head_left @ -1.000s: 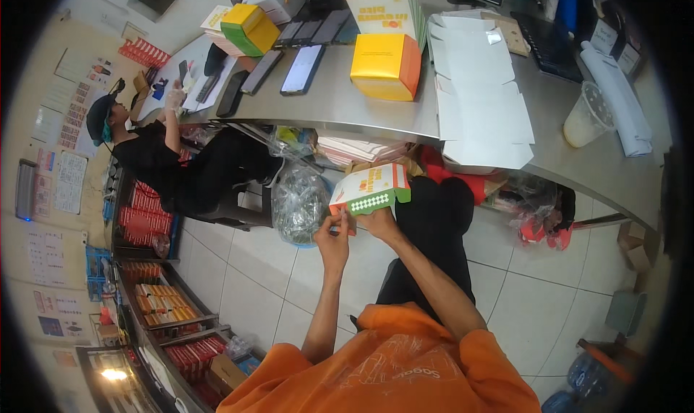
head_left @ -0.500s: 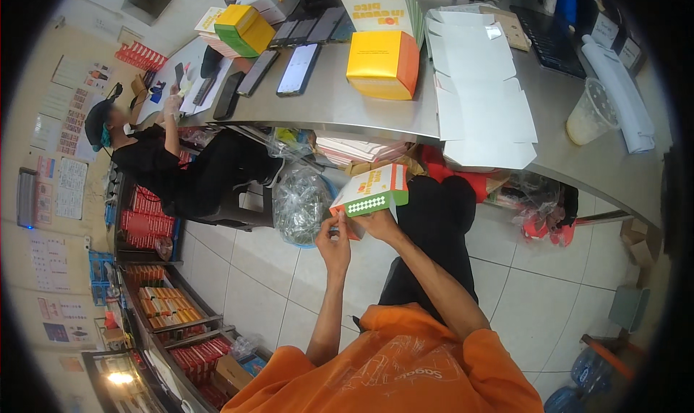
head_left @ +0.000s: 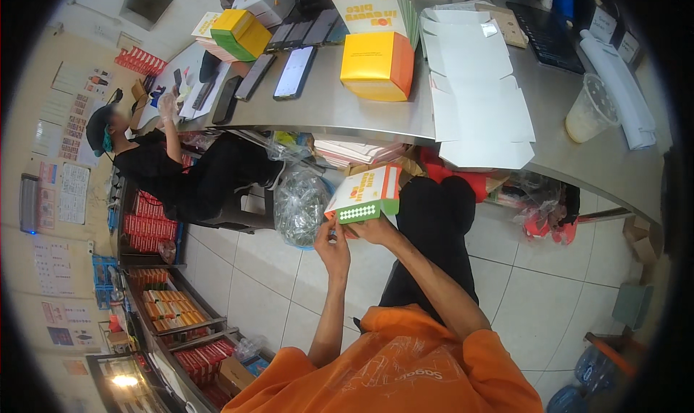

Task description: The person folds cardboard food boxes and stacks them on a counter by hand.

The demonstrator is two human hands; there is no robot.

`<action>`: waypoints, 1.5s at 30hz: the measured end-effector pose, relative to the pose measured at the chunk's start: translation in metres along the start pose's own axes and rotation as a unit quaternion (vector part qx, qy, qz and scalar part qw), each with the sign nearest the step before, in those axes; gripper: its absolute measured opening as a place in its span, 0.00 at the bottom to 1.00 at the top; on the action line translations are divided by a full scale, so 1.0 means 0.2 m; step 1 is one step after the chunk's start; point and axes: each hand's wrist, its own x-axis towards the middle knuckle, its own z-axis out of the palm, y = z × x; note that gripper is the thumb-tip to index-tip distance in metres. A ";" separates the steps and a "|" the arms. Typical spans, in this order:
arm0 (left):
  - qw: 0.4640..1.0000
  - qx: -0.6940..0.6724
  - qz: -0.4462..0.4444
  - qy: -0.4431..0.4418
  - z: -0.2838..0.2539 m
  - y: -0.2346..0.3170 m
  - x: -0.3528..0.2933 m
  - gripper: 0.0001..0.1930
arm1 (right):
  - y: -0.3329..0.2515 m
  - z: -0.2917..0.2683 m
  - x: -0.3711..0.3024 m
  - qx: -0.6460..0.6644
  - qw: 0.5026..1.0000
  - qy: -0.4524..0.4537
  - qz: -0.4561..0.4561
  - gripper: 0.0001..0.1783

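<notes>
left hand (head_left: 333, 244): raised over the floor, fingers pinched on the lower left corner of a small carton (head_left: 365, 194); forearm rises from the orange shirt (head_left: 394, 377) at the bottom edge

right hand (head_left: 376, 230): under the carton's near edge, fingers curled up against its underside, gripping it; forearm runs down and right to the shirt

carton: white and orange top, green front with a dotted white strip; held tilted in the air between both hands, below and in front of the counter's rim, apart from the counter itself

counter (head_left: 340, 109): grey, curved front edge bending across the upper half of the view; overhangs the floor

on the counter: a yellow box (head_left: 377, 66) near the front edge; flat white unfolded cartons (head_left: 473, 87) to its right, their lower flaps reaching just past the rim; a row of dark phones (head_left: 293, 73) to its left; a yellow and green box (head_left: 241, 33) further back; a clear plastic cup (head_left: 591, 111) toward the right end

under the counter: a clear bag (head_left: 298, 205) just left of the carton; a stack of flat packs (head_left: 358, 152) on a ledge behind it

floor (head_left: 275, 283): pale tiles, open room beneath and to the left of the hands

far left: another person (head_left: 181, 174) in black, seated, one hand up on the counter, well apart

lower left: racks of red and orange packs (head_left: 170, 315) along the wall
</notes>
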 end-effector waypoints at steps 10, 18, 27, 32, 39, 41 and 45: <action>0.993 -0.008 0.102 0.057 0.02 -0.14 0.11 0.08 | 0.13 0.05 -0.10 -0.080 0.994 -0.064 -0.037 0.23; 0.984 -0.117 0.127 0.032 -0.08 -0.37 0.15 0.09 | -0.14 -0.11 0.10 -0.146 0.964 0.222 0.021 0.21; 0.959 -0.238 -0.151 -0.040 0.04 0.12 0.03 0.17 | -0.08 -0.08 0.05 -0.116 0.982 0.141 -0.052 0.16; 0.930 -0.291 -0.223 -0.009 0.04 0.03 0.18 0.20 | -0.14 -0.09 0.06 -0.126 0.983 0.102 -0.090 0.11; 0.995 -0.064 0.051 0.059 0.03 0.03 0.15 0.13 | -0.14 -0.06 0.07 -0.039 0.976 0.203 0.069 0.05; 0.998 -0.064 0.012 0.019 0.06 0.04 0.12 0.14 | -0.06 -0.07 0.06 -0.024 0.975 0.213 0.059 0.05; 0.983 0.047 0.178 0.006 0.11 -0.24 0.06 0.10 | -0.02 -0.08 0.07 0.020 0.982 0.165 0.091 0.06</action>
